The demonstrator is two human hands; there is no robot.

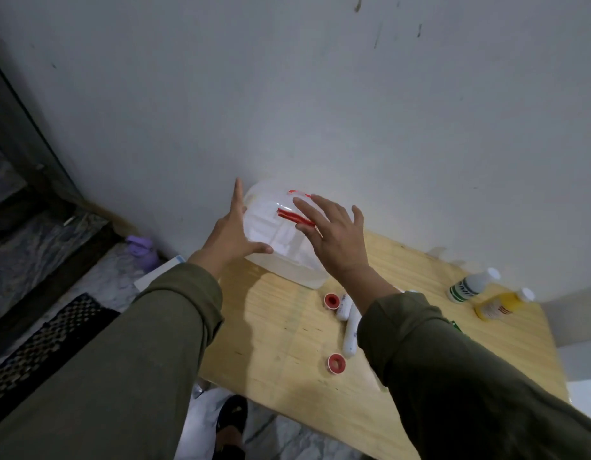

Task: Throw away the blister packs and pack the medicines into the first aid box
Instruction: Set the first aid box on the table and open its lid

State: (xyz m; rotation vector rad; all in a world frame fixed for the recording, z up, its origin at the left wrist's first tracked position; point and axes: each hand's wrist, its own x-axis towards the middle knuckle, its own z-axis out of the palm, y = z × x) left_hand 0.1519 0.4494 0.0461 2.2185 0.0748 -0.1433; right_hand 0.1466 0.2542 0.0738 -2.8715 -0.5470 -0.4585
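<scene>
A translucent white first aid box (280, 240) with a red handle stands at the far left corner of the wooden table (287, 343), against the wall. My left hand (232, 232) is spread open against the box's left side, thumb on its front. Over the lid hovers my right hand (334, 234), fingers apart, near the red handle. Two red tape rolls (331, 300) (336, 361) and white tubes (349, 330) lie on the table below my right hand. A white bottle (471, 284) and a yellow bottle (500, 303) lie at the right.
A grey wall stands right behind the table. On the floor to the left are a purple bottle (143, 252), a white flat box (158, 277) and a dark patterned mat (45, 343). My foot in a dark sandal (232, 423) shows below the table edge.
</scene>
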